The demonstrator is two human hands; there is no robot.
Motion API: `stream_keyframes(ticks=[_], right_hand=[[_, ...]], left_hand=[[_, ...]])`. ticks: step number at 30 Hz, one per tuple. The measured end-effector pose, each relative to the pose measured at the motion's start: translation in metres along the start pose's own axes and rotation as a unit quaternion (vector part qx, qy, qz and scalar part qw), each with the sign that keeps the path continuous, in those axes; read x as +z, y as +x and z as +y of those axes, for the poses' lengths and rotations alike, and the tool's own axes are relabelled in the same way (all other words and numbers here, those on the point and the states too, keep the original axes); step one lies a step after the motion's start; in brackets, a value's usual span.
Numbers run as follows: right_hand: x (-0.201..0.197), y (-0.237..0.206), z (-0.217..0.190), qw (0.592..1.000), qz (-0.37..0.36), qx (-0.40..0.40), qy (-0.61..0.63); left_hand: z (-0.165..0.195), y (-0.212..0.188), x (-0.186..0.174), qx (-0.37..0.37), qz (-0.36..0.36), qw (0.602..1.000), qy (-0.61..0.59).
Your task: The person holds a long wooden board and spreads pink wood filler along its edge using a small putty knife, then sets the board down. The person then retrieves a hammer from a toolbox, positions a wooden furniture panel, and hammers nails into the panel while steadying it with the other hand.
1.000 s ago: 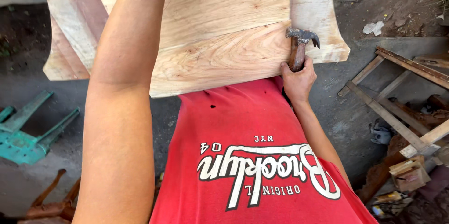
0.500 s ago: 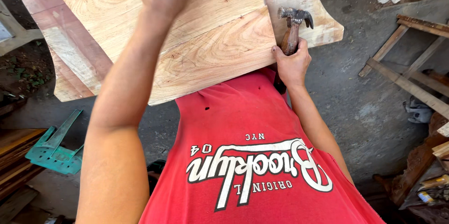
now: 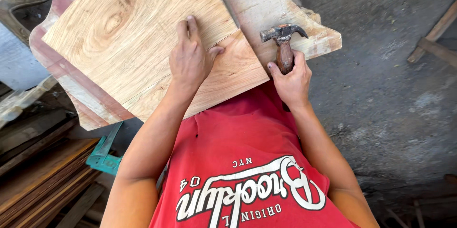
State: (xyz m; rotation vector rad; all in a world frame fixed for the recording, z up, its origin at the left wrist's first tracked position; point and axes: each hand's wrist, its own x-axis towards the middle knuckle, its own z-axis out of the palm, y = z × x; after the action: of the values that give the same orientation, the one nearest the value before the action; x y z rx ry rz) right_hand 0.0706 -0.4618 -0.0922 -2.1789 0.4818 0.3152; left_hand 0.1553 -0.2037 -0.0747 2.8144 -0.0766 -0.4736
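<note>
At the far left, beyond the pale oak board (image 3: 143, 42), stacked planks (image 3: 38, 171) and a green metal piece (image 3: 105, 154) lie on the ground below it. The board itself sits on top of a larger curved panel with reddish edges (image 3: 285, 4), covering most of it and leaving only its borders showing.

The left hand (image 3: 190, 59) lies flat on the board's near right part, fingers spread and pressing down, closed around nothing. Just right of the board's corner, the right hand (image 3: 291, 78) is wrapped tight around the wooden handle of a claw hammer (image 3: 284, 42), whose rusty head stands over the bare strip of panel beside the board's edge.

This looks like positioning before a strike: the board is pinned and the hammer raised only slightly. I cannot make out a nail. A blow would call for steady pressure on the board and fingers well clear of the hammer head.
</note>
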Motion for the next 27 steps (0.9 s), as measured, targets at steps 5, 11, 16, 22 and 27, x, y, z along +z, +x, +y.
stream_keyframes(ticks=[5,11,16,22,27], right_hand=[[-0.002,-0.004,-0.001,0.999,-0.023,-0.039,0.008],[-0.008,-0.002,0.003,0.997,-0.062,-0.034,0.027],[-0.013,0.004,0.003,0.996,-0.075,-0.041,0.023],[-0.008,0.005,0.002,0.997,-0.064,-0.038,0.014],[-0.007,0.009,0.003,0.997,-0.077,-0.022,-0.014]], left_hand=[[0.019,0.002,-0.014,-0.068,-0.078,0.993,0.063],[0.027,0.004,-0.015,-0.082,-0.069,0.992,0.058],[0.031,0.008,-0.013,-0.105,-0.066,0.991,0.053],[0.033,0.007,-0.009,-0.127,-0.071,0.989,0.027],[0.002,0.006,-0.009,-0.075,-0.047,0.996,0.020]])
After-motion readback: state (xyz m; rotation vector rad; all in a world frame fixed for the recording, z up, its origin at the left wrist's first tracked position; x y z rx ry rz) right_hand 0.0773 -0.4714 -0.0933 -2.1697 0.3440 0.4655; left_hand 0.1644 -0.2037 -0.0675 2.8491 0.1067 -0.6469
